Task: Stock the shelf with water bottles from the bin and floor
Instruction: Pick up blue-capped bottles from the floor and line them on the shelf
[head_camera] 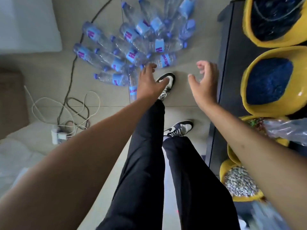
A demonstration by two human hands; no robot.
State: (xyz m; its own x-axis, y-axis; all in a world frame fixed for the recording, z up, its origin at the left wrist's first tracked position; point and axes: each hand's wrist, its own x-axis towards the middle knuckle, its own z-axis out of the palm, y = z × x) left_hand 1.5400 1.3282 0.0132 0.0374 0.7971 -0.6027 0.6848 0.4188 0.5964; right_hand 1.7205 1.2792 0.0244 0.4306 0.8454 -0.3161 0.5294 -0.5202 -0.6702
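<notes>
Home room (tiled floor (179, 103), power strip (57, 134))

One wide-angle head cam looked steeply down, close over left hand (150, 82) & right hand (205, 83); bottles (131, 47) lay just beyond left hand.

Pile of water bottles (132, 45) lying on floor (103, 17), far centre. Left hand (149, 82) and right hand (205, 80) both empty, fingers loosely spread, above floor near pile.

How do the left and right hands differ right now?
Left hand stretches flatter, fingertips at the edge of the bottles; right hand is cupped, fingers loosely curled. Left hand is over a shoe; right hand over bare floor beside the dark shelf. Both hold nothing.
</notes>
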